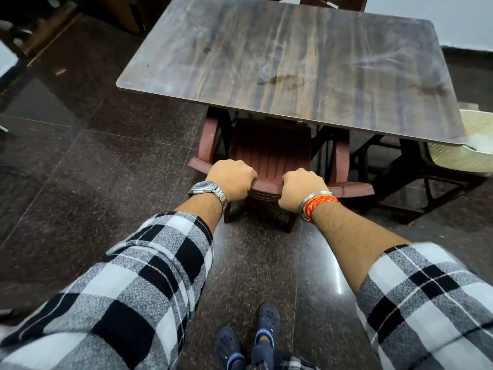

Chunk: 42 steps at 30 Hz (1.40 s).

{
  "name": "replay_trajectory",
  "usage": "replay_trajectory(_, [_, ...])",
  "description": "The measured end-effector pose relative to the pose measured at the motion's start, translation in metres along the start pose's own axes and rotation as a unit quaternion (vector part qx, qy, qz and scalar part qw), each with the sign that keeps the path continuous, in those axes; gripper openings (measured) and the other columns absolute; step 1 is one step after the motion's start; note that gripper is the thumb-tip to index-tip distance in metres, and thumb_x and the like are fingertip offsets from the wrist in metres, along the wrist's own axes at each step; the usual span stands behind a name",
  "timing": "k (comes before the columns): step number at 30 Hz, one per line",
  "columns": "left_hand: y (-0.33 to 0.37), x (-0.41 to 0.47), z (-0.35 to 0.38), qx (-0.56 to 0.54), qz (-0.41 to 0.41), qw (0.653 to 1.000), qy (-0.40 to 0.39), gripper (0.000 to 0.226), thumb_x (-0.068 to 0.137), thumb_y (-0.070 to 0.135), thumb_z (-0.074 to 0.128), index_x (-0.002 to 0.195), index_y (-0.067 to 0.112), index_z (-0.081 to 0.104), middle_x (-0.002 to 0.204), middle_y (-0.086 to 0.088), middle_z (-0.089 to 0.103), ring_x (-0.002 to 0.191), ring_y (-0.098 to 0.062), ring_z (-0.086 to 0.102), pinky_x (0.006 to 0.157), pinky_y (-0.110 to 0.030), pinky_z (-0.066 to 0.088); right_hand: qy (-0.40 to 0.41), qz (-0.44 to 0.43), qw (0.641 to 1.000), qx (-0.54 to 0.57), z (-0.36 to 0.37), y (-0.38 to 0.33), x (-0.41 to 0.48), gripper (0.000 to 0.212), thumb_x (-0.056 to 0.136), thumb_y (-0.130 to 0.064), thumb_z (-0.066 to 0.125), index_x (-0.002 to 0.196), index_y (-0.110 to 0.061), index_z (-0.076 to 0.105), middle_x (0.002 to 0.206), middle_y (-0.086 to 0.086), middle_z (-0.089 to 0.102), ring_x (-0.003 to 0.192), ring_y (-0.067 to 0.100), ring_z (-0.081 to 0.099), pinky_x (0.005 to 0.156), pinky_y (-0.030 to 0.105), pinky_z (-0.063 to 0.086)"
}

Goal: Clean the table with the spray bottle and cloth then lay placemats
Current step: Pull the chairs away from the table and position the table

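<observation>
A wood-grain table (293, 57) fills the upper middle of the view, its top smeared with pale streaks and a stain near the centre. A brown plastic chair (269, 150) stands tucked under its near edge. My left hand (230, 178) and my right hand (301, 190) both grip the top of the chair's backrest, side by side. No spray bottle, cloth or placemat is in view.
A pale woven seat (469, 153) sits at the table's right corner, with dark metal legs (416, 182) below. Another brown chair (333, 1) stands at the far side. The floor is dark polished stone (93, 169). My feet in blue clogs (248, 340) stand below.
</observation>
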State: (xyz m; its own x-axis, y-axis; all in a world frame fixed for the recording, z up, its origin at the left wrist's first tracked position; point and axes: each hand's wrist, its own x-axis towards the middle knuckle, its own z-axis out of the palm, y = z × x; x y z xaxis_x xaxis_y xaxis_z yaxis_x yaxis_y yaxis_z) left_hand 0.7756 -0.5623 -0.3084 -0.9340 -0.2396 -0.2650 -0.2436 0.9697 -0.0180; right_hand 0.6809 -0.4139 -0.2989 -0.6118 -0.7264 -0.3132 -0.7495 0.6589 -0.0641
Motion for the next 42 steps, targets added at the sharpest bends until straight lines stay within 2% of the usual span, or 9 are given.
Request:
replay_trajectory(9, [-0.001,0.001,0.0,-0.001,-0.002,1.0,-0.009,0.021,0.079,0.02,0.063,0.099,0.025,0.069,0.095,-0.001,0.07,0.08,-0.029,0.064,0.062,-0.033,0.04,0.003,0.008,1.0,0.009,0.006,0.003,0.006,0.03,0.069,-0.034,0.059,0.095,-0.019,0.062,0.09,0.005,0.061,0.072,0.028,0.054,0.066,0.034,0.05])
replay_trajectory(12, [-0.001,-0.001,-0.001,-0.025,0.004,0.999,-0.031,0.024,0.076,0.037,0.065,0.097,0.025,0.066,0.095,0.001,0.07,0.081,-0.026,0.062,0.064,-0.032,0.042,-0.032,-0.007,0.999,0.039,0.005,0.005,0.006,0.044,0.064,-0.054,0.062,0.098,-0.026,0.063,0.094,0.0,0.065,0.081,0.027,0.061,0.077,0.038,0.053])
replay_trajectory(14, [-0.004,-0.003,0.0,-0.052,0.016,0.998,-0.025,0.059,0.068,0.066,0.058,0.107,0.024,0.067,0.1,0.002,0.071,0.094,-0.025,0.067,0.067,-0.033,0.047,-0.074,-0.04,0.994,0.077,-0.001,0.005,0.006,0.061,0.061,-0.071,0.059,0.11,-0.034,0.06,0.103,-0.006,0.063,0.097,0.022,0.059,0.095,0.046,0.044])
replay_trajectory(16, [-0.013,-0.005,-0.005,-0.075,0.03,0.997,-0.01,0.089,0.055,0.083,0.045,0.118,0.024,0.066,0.106,0.003,0.073,0.1,-0.023,0.068,0.074,-0.036,0.055,-0.092,-0.074,0.985,0.122,-0.009,0.0,0.011,0.067,0.063,-0.07,0.053,0.122,-0.038,0.055,0.117,-0.009,0.061,0.114,0.019,0.053,0.11,0.055,0.022])
replay_trajectory(20, [-0.056,-0.01,-0.019,-0.096,0.031,0.995,-0.011,0.09,0.052,0.088,0.057,0.117,0.027,0.065,0.109,0.007,0.072,0.101,-0.02,0.068,0.083,-0.041,0.057,-0.018,-0.1,0.979,0.178,-0.025,-0.034,0.038,0.041,0.089,-0.049,0.035,0.119,-0.034,0.059,0.12,-0.005,0.064,0.12,0.02,0.051,0.113,0.057,0.007])
replay_trajectory(23, [-0.104,-0.015,-0.021,-0.127,0.015,0.992,-0.001,0.1,0.058,0.098,0.039,0.114,0.02,0.067,0.107,0.002,0.072,0.1,-0.025,0.067,0.084,-0.042,0.055,0.028,-0.078,0.982,0.169,-0.034,-0.078,0.069,0.043,0.098,-0.045,0.026,0.113,-0.026,0.062,0.116,-0.002,0.066,0.119,0.021,0.052,0.113,0.055,0.006])
replay_trajectory(28, [-0.226,-0.001,-0.012,-0.092,-0.042,0.991,0.092,0.094,0.082,0.08,0.013,0.115,0.01,0.067,0.119,-0.009,0.07,0.111,-0.033,0.065,0.094,-0.046,0.05,0.039,-0.077,0.994,0.062,-0.038,-0.164,0.16,0.035,0.092,-0.041,0.041,0.111,-0.019,0.061,0.121,0.0,0.061,0.123,0.022,0.048,0.114,0.056,0.008])
replay_trajectory(33, [-0.372,0.014,-0.02,-0.044,-0.093,0.988,0.118,0.079,0.097,0.063,0.024,0.154,0.01,0.04,0.159,-0.009,0.044,0.146,-0.029,0.039,0.12,-0.044,0.026,0.128,-0.074,0.988,0.052,-0.059,-0.276,0.244,0.054,0.093,-0.039,0.044,0.14,-0.014,0.039,0.149,0.002,0.037,0.141,0.018,0.024,0.116,0.05,0.005])
replay_trajectory(42, [-0.592,0.072,-0.055,-0.062,-0.145,0.972,0.173,0.075,0.103,0.059,0.03,0.163,0.017,0.016,0.172,-0.002,0.015,0.157,-0.026,0.015,0.125,-0.046,0.01,0.209,-0.07,0.973,0.065,-0.136,-0.426,0.413,0.069,0.093,-0.038,0.044,0.149,-0.008,0.019,0.159,0.009,0.014,0.147,0.023,0.008,0.118,0.041,0.005])
